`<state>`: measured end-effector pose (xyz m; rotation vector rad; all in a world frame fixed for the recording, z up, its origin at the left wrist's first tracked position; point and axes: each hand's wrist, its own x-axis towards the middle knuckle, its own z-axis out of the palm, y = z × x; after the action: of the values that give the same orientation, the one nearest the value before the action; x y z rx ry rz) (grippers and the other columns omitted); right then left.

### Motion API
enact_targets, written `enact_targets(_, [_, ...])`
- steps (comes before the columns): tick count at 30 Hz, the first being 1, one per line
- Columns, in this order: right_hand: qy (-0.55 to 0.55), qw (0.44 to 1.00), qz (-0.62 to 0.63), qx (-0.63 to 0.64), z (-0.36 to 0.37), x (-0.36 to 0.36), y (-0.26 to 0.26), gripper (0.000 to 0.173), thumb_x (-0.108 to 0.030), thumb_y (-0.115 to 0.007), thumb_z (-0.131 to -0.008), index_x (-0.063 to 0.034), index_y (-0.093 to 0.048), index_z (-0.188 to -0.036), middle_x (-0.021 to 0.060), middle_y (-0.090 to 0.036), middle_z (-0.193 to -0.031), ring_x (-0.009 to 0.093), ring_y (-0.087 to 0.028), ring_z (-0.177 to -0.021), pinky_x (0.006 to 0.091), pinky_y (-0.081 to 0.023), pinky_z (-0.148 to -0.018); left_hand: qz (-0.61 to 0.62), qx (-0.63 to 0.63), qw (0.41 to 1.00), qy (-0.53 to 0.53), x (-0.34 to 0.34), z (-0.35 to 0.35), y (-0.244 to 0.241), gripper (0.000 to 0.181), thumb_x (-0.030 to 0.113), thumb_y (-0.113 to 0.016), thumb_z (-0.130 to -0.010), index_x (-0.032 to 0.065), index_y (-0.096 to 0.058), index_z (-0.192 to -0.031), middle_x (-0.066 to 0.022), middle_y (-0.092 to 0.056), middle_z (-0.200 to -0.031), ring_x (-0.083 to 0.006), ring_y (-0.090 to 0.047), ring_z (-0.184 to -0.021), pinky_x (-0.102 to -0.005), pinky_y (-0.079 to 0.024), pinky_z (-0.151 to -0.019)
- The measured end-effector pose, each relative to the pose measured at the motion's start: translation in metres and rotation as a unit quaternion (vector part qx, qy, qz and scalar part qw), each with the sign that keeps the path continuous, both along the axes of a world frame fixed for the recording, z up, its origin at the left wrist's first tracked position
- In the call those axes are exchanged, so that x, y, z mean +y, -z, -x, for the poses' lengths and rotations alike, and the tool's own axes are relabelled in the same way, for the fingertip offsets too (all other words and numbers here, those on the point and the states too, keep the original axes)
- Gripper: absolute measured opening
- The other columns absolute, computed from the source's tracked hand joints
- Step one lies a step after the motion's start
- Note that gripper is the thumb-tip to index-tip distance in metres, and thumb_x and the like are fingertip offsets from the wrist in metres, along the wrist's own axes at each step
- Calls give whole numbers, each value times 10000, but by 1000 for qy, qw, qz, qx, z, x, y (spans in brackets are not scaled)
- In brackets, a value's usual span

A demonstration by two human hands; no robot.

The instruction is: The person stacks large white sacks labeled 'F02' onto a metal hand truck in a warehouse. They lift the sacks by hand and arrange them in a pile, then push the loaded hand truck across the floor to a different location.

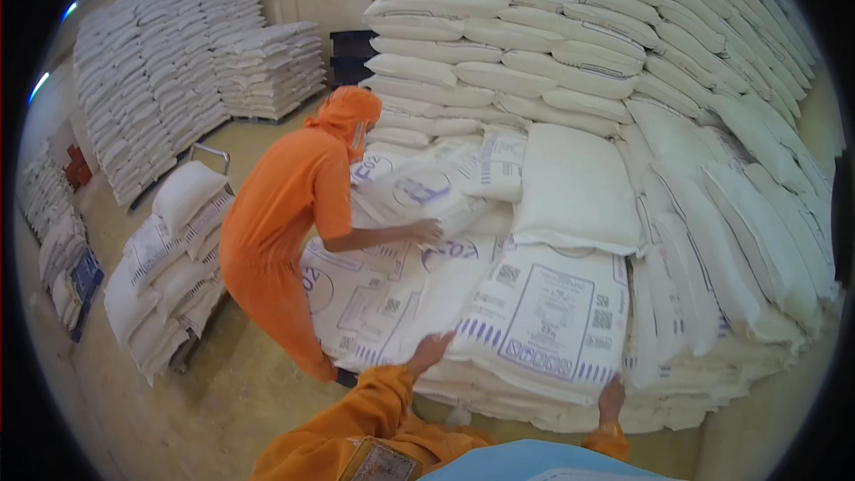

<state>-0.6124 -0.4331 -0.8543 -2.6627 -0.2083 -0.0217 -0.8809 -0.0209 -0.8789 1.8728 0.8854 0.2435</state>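
A white sack with purple print (pixel 548 314) lies flat on the stack before me. My left hand (pixel 431 353) is at its near left corner, and my right hand (pixel 610 401) is at its near right corner. The fingers of both hands are partly hidden, so a grip cannot be made out. Beyond the printed sack rests a plain white sack (pixel 578 190), its near edge against it. To the left, a co-worker in orange coveralls (pixel 287 220) bends over the stack, a hand near a blurred white sack (pixel 427 190).
A high wall of stacked sacks (pixel 507 27) rises behind, with more leaning sacks (pixel 728 240) at the right. A loaded trolley (pixel 212 153) stands left of the co-worker. Further piles of sacks (pixel 153 73) on pallets stand at the back left.
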Motion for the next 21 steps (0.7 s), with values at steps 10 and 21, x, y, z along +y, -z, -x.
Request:
enact_targets(10, [-145,959,201,-137,16,-7,-39,350,-219,-347,-941,15,-596,-866,270,-623,-783,439,-617,-768,525,-493,-704,-257,-81,962,35,-7,27,7,520,386,-365,-947,-9,-640,-750,-253,-633,-795,-448,-591,-776,-501,-469,-729])
enact_targets(21, [-171,955,201,-139,152,-49,-42,375,-233,-348,-960,31,-557,-793,275,-609,-795,493,-565,-747,555,-439,-656,-188,-152,970,29,-36,151,-1,416,322,-463,-920,-1,-593,-691,-248,-579,-698,-435,-562,-654,-503,-425,-569])
